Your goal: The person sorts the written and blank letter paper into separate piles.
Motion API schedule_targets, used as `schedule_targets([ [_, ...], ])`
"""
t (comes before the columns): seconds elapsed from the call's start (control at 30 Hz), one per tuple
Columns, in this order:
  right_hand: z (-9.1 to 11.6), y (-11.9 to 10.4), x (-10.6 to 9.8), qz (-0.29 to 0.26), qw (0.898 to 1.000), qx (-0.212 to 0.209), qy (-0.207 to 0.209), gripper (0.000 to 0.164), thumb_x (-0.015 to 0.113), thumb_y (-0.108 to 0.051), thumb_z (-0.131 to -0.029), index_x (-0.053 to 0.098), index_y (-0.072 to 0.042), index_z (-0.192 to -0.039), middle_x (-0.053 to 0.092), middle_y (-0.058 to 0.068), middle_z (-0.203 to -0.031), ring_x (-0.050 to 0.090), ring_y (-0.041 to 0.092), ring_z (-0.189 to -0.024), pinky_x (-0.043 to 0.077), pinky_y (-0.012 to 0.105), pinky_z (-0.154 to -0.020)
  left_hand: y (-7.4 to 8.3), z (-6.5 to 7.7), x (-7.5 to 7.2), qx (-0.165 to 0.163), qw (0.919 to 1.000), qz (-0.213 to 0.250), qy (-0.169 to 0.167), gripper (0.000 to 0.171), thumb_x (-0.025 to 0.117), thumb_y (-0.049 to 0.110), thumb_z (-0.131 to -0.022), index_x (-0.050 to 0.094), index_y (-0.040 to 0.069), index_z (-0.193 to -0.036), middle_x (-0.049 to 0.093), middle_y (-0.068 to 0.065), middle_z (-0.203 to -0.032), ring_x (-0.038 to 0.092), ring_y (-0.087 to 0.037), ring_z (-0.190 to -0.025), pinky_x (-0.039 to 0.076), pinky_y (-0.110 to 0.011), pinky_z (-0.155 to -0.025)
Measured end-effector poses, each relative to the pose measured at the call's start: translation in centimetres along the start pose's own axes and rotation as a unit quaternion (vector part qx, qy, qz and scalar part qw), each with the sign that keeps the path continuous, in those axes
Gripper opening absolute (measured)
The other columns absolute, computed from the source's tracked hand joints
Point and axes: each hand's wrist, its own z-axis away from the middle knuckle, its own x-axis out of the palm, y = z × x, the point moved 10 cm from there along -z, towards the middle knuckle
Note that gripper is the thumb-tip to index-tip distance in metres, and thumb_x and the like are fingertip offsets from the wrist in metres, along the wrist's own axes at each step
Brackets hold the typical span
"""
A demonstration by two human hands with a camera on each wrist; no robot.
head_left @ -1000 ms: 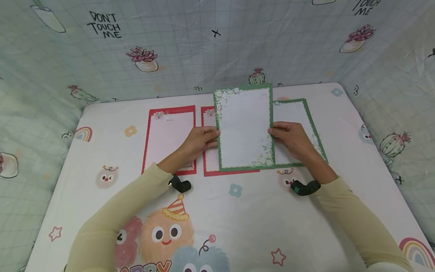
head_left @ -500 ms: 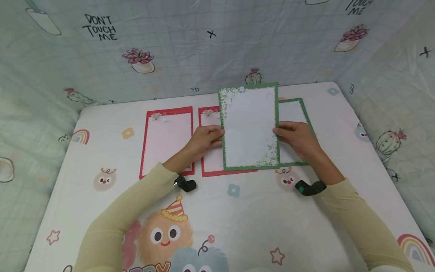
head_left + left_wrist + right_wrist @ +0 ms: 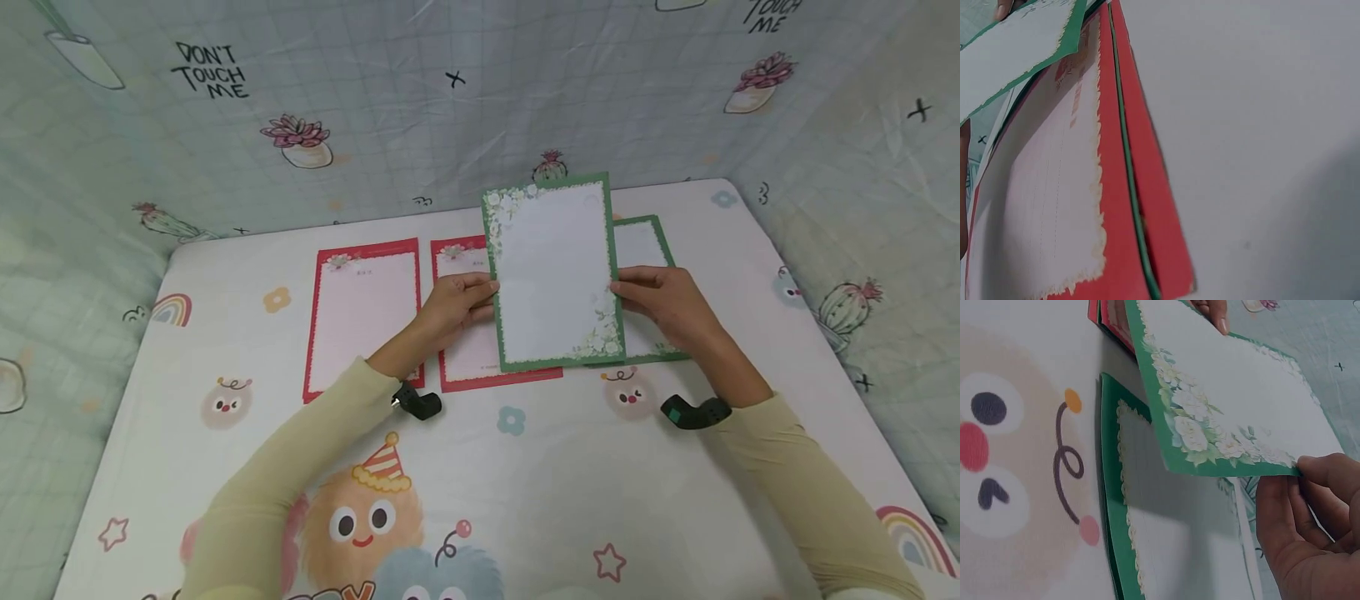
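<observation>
A green-bordered sheet of letter paper (image 3: pixel 555 275) with white flowers in two corners is held up over the table, facing me. My left hand (image 3: pixel 453 308) pinches its left edge, and my right hand (image 3: pixel 663 304) pinches the right edge between thumb and fingers. In the right wrist view the right thumb presses the sheet's border from above. Behind the held sheet lies another green-bordered sheet (image 3: pixel 637 340), partly covered. A red-bordered sheet (image 3: pixel 465 358) lies beneath on the left, overlapped too. In the left wrist view a green strip (image 3: pixel 1127 147) shows between red paper edges.
Further left, a second red-bordered sheet (image 3: pixel 367 325) lies flat, partly behind the left forearm. The white tablecloth (image 3: pixel 555 467) bears cartoon prints. A patterned curtain (image 3: pixel 420 125) hangs along the back and both sides. Black wrist cameras (image 3: pixel 696 412) sit on both wrists.
Both hands have carried the held green-bordered sheet a little to the right, and it now leans slightly. More of the red-bordered sheet beneath shows. The head view has shifted somewhat.
</observation>
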Motion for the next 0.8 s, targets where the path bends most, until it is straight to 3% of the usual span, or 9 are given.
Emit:
schedule_targets([
  [0.17,0.1,0.2,-0.8,0.003,1.000,0.004,0.017,0.052,0.067,-0.023,-0.100,0.054,0.009,-0.139,0.065,-0.003,-0.119,0.068,0.002,-0.102,0.055,0.019,-0.092,0.1,-0.4,0.3,-0.001,1.0000,-0.008,-0.005,0.032,0.063,0.010,-0.101,0.064,-0.005,-0.129,0.073,-0.012,-0.116,0.073,-0.015,-0.095,0.059,-0.032,-0.091],
  [0.47,0.3,-0.2,-1.6,0.002,1.000,-0.007,0.025,0.052,0.068,-0.020,-0.099,0.054,0.013,-0.137,0.066,-0.005,-0.112,0.070,0.002,-0.098,0.057,0.019,-0.088,-0.1,-1.1,0.9,-0.003,0.9999,0.011,-0.009,0.031,0.064,0.009,-0.101,0.065,-0.005,-0.128,0.073,-0.012,-0.114,0.073,-0.015,-0.094,0.060,-0.030,-0.087],
  [0.8,0.2,-0.3,-2.9,-0.007,0.998,-0.012,0.059,0.038,0.069,-0.026,-0.098,0.067,0.005,-0.120,0.069,-0.005,-0.102,0.069,0.006,-0.094,0.059,0.021,-0.084,0.0,-1.7,1.9,0.003,0.9996,0.014,-0.023,0.030,0.064,0.008,-0.101,0.065,-0.006,-0.128,0.073,-0.013,-0.116,0.073,-0.015,-0.095,0.060,-0.032,-0.089],
])
